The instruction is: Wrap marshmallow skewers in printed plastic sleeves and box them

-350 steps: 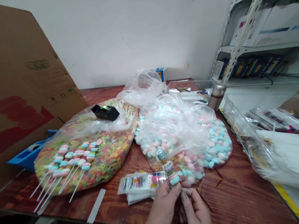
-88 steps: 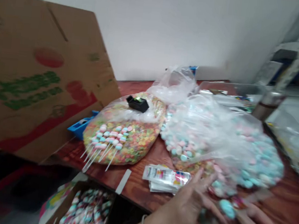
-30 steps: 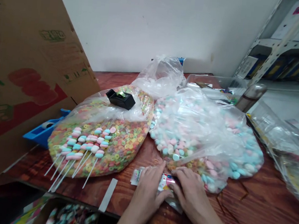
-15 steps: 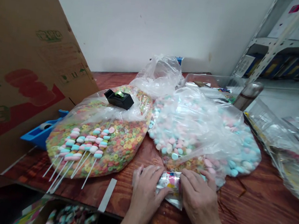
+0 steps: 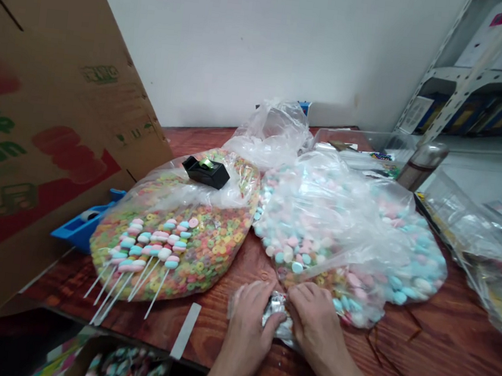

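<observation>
Both my hands rest on a small stack of printed clear wrappers at the table's front edge. My left hand lies on the stack's left part with fingers curled over it. My right hand presses down on its right side, thumb and fingers pinching the top wrapper. Just behind them lies a big clear bag of pink, blue and white candies. To the left sits a bag of coloured ring sweets, with several finished candy skewers on white sticks lying on top.
A black tape dispenser sits on the ring-sweet bag. A large cardboard box flap stands at left, a blue tray beside it. A steel flask, clear bags and shelving are at right. A carton of skewers is below the table edge.
My hands have stayed on the wrapper stack and drawn closer together, covering more of it. The view has shifted slightly right.
</observation>
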Motion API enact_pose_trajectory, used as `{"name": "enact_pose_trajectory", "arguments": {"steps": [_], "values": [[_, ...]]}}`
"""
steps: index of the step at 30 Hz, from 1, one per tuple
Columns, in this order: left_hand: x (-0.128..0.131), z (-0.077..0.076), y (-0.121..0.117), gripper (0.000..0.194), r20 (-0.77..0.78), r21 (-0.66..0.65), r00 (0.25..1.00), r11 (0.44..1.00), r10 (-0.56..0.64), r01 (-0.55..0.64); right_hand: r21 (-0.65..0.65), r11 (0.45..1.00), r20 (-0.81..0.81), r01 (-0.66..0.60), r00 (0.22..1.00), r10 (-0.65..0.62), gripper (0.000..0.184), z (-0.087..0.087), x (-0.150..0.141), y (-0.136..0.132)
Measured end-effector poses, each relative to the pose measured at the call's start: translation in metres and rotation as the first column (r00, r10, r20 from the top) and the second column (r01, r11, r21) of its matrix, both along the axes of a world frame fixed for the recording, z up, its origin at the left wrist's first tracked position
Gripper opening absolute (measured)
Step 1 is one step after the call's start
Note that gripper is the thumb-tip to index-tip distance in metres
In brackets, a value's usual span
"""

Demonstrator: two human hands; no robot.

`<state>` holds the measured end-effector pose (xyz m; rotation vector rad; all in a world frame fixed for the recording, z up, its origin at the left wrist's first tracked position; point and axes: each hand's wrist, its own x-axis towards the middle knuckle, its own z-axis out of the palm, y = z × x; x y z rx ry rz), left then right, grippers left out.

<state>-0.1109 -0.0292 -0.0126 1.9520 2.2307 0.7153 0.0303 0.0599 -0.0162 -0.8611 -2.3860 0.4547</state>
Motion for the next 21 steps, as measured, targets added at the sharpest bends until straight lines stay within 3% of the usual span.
{"name": "enact_pose_trajectory", "arguments": {"steps": [7, 13, 15, 17, 19, 21], "values": [[0.013, -0.001, -0.001, 0.040, -0.135, -0.020, 0.985, 0.993, 0.109, -0.113, 0.138, 0.990, -0.047, 0.022, 0.999, -0.016, 0.024, 0.002, 0.023, -0.008], [0.011, -0.002, 0.001, 0.041, -0.132, -0.045, 0.980, 0.987, 0.149, -0.156, 0.253, 0.956, -0.073, 0.151, 0.988, -0.137, 0.024, 0.022, 0.069, 0.008], [0.010, -0.001, 0.002, 0.040, -0.106, -0.046, 0.980, 0.983, 0.171, -0.177, 0.139, 0.970, -0.098, 0.200, 0.977, -0.188, 0.017, 0.030, 0.080, 0.011], [0.010, 0.000, 0.003, 0.038, -0.077, -0.040, 0.978, 0.980, 0.192, -0.196, -0.115, 0.969, -0.111, 0.219, 0.967, -0.231, 0.016, 0.033, 0.078, 0.009], [0.010, 0.000, 0.003, 0.038, -0.063, -0.035, 0.979, 0.980, 0.195, -0.197, -0.386, 0.897, -0.071, 0.214, 0.963, -0.260, 0.027, 0.031, 0.064, 0.003], [0.010, -0.001, 0.002, 0.038, -0.067, -0.030, 0.981, 0.982, 0.183, -0.185, -0.511, 0.833, -0.029, 0.210, 0.965, -0.260, 0.039, 0.026, 0.042, -0.003]]}}
